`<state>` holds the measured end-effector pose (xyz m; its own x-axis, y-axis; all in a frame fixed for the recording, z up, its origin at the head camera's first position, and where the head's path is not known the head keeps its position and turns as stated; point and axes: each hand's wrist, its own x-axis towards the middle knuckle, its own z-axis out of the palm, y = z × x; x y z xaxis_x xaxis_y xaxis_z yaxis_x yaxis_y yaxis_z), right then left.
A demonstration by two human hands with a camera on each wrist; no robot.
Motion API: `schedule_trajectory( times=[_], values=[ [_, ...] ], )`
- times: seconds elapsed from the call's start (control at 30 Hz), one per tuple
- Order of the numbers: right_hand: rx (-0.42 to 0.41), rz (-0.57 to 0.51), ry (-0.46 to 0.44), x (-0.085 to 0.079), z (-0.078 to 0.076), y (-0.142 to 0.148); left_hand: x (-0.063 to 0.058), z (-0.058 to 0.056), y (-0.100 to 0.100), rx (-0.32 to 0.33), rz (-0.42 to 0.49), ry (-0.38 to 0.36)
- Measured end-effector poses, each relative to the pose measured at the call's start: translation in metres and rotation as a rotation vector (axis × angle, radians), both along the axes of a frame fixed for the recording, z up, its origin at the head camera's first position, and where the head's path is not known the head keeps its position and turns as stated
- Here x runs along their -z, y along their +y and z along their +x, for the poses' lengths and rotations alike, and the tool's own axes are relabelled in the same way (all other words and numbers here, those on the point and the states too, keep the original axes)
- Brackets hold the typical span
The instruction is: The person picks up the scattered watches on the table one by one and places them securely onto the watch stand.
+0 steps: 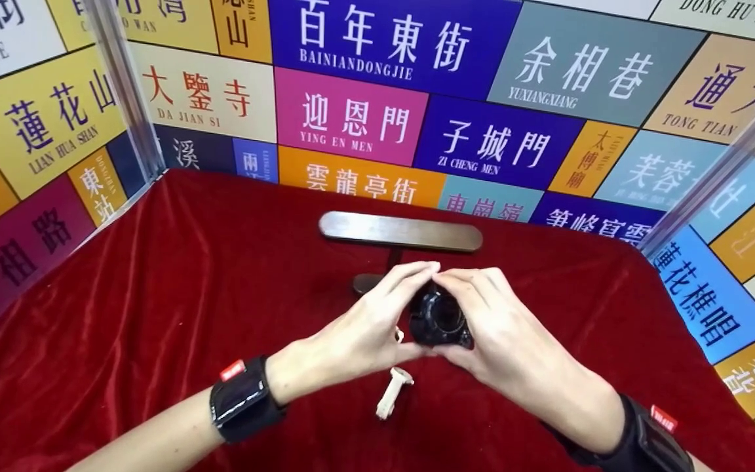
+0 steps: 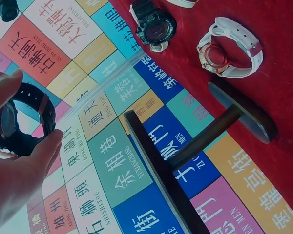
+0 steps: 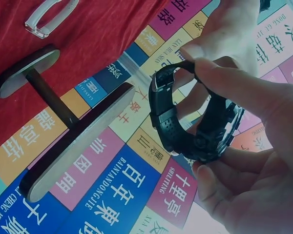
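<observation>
Over the red cloth, both hands hold a black wristwatch [image 1: 440, 319] between them, its strap curved into a loop. My left hand [image 1: 361, 324] pinches it from the left and my right hand [image 1: 515, 331] from the right, thumbs and fingertips nearly meeting. The right wrist view shows the buckle end of the strap [image 3: 163, 97], with fingers at the loop's top and beside the watch case. Just beyond the hands stands a dark T-shaped watch stand [image 1: 400, 231], its bar bare and its base partly hidden by the left hand.
A white watch [image 1: 394, 393] lies on the red cloth [image 1: 174, 295] near the hands. In the left wrist view, another white-strapped watch [image 2: 232, 48] and a dark-faced watch [image 2: 157, 28] lie near the stand. Sign-covered panels [image 1: 351, 118] stand behind and at both sides.
</observation>
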<state>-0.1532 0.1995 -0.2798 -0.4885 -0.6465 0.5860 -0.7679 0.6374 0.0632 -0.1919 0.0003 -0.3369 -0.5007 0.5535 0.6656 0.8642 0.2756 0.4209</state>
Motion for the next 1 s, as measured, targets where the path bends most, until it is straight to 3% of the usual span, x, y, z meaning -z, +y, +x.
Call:
schedule_trajectory(
  times=[0.23,0.4,0.6,0.77,1.0],
  values=[
    [-0.026,-0.009,-0.010,0.000,-0.006,0.003,-0.001,-0.005,-0.002,0.024,0.041,-0.003],
    [-0.016,0.017,0.010,-0.001,-0.021,0.010,-0.002,-0.018,-0.014,0.023,0.049,0.010],
    [0.059,0.004,0.003,0.000,-0.046,0.027,-0.012,-0.045,-0.043,-0.079,0.054,-0.021],
    [0.184,-0.029,-0.128,0.003,-0.074,0.044,-0.016,-0.069,-0.076,-0.224,0.056,-0.104],
    [0.342,-0.032,-0.359,0.018,-0.116,0.064,0.001,-0.097,-0.115,-0.422,0.037,-0.239]
  ],
)
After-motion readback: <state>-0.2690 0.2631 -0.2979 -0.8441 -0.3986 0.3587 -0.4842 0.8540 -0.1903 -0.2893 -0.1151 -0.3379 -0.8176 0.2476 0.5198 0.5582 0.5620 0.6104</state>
